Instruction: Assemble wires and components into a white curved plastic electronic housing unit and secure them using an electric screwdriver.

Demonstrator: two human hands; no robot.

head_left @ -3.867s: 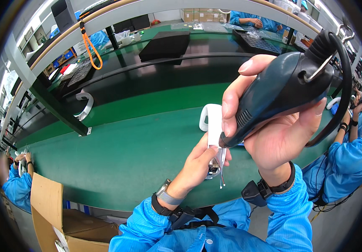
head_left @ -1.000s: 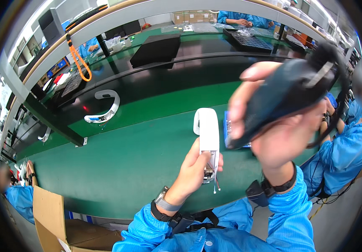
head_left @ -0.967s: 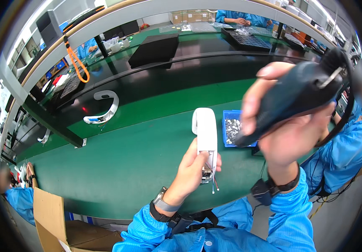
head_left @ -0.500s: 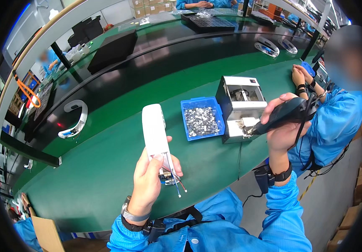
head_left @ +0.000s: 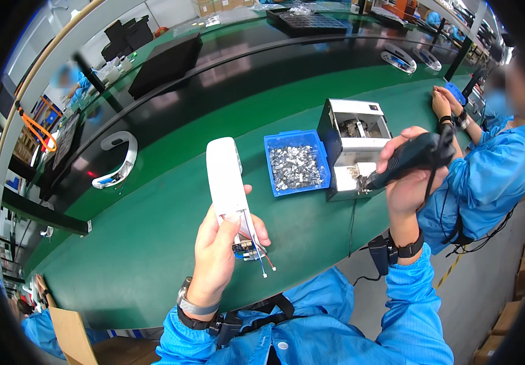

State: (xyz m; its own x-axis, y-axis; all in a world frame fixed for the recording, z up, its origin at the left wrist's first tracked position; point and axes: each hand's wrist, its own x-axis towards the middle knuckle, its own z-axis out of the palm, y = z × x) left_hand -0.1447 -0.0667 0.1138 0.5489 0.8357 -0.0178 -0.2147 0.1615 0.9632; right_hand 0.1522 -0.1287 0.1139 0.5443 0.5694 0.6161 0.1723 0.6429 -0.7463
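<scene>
My left hand (head_left: 217, 246) is closed around a white plastic housing (head_left: 226, 176) with a rounded top, held tilted above the green bench. At its lower end a small circuit board shows, and thin wires (head_left: 264, 258) with white connectors hang out. My right hand (head_left: 410, 176) grips a dark electric screwdriver (head_left: 405, 161) with a cord. Its tip points left and down at the front opening of a black-and-silver screw feeder (head_left: 355, 146); whether it touches a screw there is too small to tell. A blue bin (head_left: 271, 159) of small black and silver parts stands against the feeder's left side.
On the black belt strip beyond the green bench (head_left: 153, 243) lie similar white housings (head_left: 130, 161), (head_left: 399, 59). A black foam slab (head_left: 165, 64) rests farther back. At the right sits a co-worker in blue (head_left: 487, 176). A cardboard box (head_left: 71, 331) is at lower left.
The whole view has shifted slightly, with the bench things a little higher in the picture. Both hands keep their grips, and the screwdriver tip stays at the feeder.
</scene>
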